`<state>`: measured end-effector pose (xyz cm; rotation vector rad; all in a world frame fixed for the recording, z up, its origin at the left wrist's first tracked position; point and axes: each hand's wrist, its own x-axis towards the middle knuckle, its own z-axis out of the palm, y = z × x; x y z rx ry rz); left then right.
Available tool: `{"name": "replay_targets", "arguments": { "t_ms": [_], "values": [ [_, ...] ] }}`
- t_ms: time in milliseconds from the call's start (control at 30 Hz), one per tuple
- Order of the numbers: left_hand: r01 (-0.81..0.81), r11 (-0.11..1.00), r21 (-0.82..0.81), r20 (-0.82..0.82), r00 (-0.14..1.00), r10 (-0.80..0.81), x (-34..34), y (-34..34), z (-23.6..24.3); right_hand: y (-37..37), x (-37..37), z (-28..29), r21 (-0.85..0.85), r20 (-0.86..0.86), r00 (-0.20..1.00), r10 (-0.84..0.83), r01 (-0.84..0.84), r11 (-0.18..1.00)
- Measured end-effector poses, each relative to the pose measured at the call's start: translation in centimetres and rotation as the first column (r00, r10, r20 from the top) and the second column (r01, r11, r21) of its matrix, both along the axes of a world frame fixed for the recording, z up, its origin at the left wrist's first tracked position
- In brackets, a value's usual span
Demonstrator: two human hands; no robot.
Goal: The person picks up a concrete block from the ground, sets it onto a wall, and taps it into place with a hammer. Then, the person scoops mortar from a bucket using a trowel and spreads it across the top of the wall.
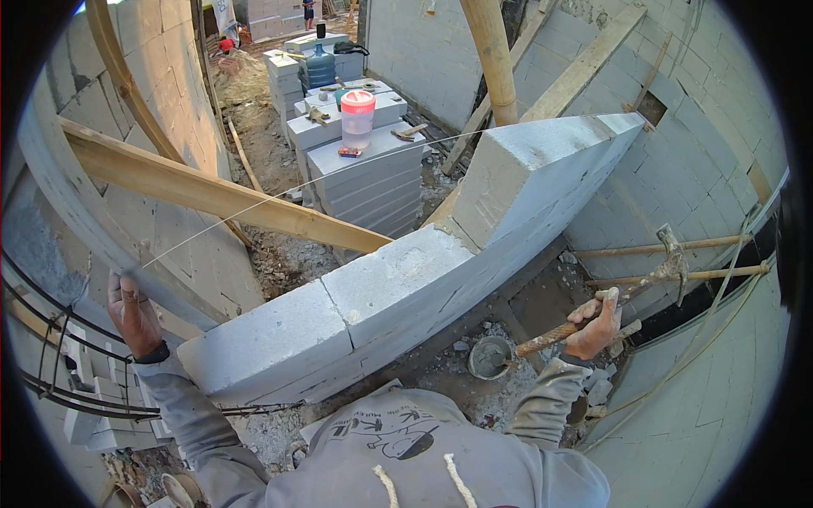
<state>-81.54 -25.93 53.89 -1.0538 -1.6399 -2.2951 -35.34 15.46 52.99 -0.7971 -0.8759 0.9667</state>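
My left hand point(135, 317) is raised against the edge of a long pale board point(106, 229), fingers pressed together at its fingertips. A thin taut string point(254, 206) runs from beside those fingertips to the raised end of the block wall; whatever they pinch is too small to make out. To the right, my right hand point(597, 326) is closed round the handle of a hammer point(675, 264), whose metal head points away and up. Between my hands stands a wall of light grey blocks point(398, 275), with a taller block point(529, 165) farther along it.
A wooden beam point(229, 190) slants behind the wall. Beyond stand stacked blocks point(373, 182) with a pink-lidded container point(357, 123) and a blue water jug point(319, 68). A mortar bucket point(490, 357) sits below my right hand. Curved steel bars point(51, 372) flank my left forearm.
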Motion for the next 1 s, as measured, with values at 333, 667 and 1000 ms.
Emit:
{"name": "replay_targets", "arguments": {
  "t_ms": [333, 667, 1000],
  "values": [
    [-0.111, 0.994, -0.004, -0.030, 0.993, 0.111, 0.5, 0.8, 0.0, 0.1, 0.4, -0.6, -0.025, 0.000, 1.000, 0.003, -0.003, 1.000],
    [-0.097, 0.995, 0.040, 0.019, 0.995, 0.096, 0.9, 1.1, 0.2, 0.4, 0.5, -0.6, -0.043, -0.009, 1.000, -0.016, 0.015, 0.999],
    [0.000, 0.999, 0.036, 0.041, 0.999, -0.002, 0.3, 0.3, -0.4, 1.2, 1.6, -1.7, -0.072, 0.040, 0.999, -0.021, 0.024, 0.997]
  ]
}}
